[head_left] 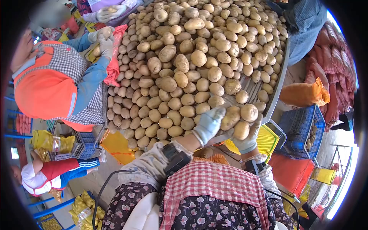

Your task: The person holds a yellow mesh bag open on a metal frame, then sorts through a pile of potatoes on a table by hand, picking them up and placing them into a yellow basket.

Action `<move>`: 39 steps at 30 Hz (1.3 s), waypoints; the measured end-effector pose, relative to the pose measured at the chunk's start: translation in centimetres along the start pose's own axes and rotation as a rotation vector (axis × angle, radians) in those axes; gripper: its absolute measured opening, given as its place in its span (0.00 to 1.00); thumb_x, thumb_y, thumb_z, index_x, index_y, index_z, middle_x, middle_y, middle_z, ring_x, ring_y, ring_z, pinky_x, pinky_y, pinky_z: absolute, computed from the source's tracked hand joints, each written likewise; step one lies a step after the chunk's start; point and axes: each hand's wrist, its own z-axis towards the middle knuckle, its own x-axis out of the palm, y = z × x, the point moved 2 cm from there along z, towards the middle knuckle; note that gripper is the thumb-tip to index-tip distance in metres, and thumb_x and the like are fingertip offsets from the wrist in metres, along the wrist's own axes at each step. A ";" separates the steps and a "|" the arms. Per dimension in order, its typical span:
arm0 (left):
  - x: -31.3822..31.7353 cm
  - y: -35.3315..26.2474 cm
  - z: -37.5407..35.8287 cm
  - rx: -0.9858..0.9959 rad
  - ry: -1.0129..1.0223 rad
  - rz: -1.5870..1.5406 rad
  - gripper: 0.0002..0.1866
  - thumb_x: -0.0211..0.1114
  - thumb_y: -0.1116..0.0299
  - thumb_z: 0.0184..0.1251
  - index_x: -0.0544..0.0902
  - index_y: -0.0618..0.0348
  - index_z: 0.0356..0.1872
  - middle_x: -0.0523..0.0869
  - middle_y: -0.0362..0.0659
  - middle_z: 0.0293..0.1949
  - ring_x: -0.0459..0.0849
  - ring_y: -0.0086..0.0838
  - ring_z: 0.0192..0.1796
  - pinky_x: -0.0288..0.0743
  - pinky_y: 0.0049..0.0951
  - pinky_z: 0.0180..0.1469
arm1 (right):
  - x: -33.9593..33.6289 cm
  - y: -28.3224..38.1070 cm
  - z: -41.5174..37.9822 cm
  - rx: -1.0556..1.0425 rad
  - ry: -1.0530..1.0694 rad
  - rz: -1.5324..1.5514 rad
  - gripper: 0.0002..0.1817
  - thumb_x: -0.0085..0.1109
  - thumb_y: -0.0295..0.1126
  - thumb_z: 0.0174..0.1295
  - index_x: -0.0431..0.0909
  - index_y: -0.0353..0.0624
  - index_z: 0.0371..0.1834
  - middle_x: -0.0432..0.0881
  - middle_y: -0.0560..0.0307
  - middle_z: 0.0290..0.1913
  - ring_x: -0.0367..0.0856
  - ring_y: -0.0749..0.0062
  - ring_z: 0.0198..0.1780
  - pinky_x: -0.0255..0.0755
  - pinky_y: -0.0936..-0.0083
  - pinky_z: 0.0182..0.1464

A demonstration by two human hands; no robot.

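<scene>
A wide pile of potatoes (180,76) covers the sorting table (281,82) in front of me. My left hand (210,122), in a pale glove, is at the near edge of the pile, its fingertips against a potato (230,118). Gloved too, my right hand (247,138) is just to its right, its fingers curled round potatoes, with one (249,112) on top and another (241,130) below it. Whether the left fingers grip the potato or only touch it is hard to tell. An orange mesh bag (214,158) shows below the table edge.
A co-worker in an orange vest (46,92) is at the left, another person's gloved hands (109,13) at the top left. Blue crate (303,130), yellow basket (266,140) and red sack (293,172) stand at the right, with stacked red sacks (335,73) beyond.
</scene>
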 end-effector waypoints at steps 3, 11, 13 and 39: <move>1.5 -2.6 0.8 0.211 -0.001 0.444 0.19 0.54 0.58 0.75 0.80 0.61 0.54 0.86 0.50 0.47 0.85 0.39 0.48 0.77 0.32 0.51 | 0.2 1.5 -1.1 -0.062 0.023 -0.121 0.42 0.54 0.71 0.53 0.73 0.45 0.58 0.78 0.54 0.55 0.76 0.58 0.55 0.76 0.56 0.55; -5.0 -1.1 2.2 0.359 -0.423 0.364 0.10 0.61 0.66 0.71 0.84 0.62 0.43 0.87 0.42 0.37 0.83 0.25 0.39 0.78 0.27 0.42 | -2.7 8.4 -5.1 -0.295 0.073 -0.061 0.41 0.57 0.67 0.54 0.72 0.45 0.60 0.76 0.57 0.57 0.75 0.64 0.56 0.82 0.68 0.36; -11.6 -1.0 2.6 0.475 -0.648 0.774 0.17 0.68 0.61 0.63 0.82 0.57 0.50 0.85 0.47 0.42 0.84 0.36 0.41 0.79 0.31 0.45 | -4.2 10.2 -7.4 -0.430 -0.139 -0.259 0.40 0.56 0.67 0.56 0.72 0.45 0.60 0.76 0.57 0.56 0.77 0.64 0.54 0.80 0.72 0.44; -12.2 0.1 -0.7 -0.553 0.133 -0.028 0.34 0.44 0.41 0.74 0.68 0.62 0.65 0.78 0.48 0.58 0.79 0.31 0.55 0.76 0.29 0.53 | 7.1 -4.6 8.0 -0.066 0.322 -1.125 0.37 0.70 0.37 0.55 0.63 0.37 0.66 0.74 0.53 0.58 0.74 0.67 0.58 0.70 0.66 0.61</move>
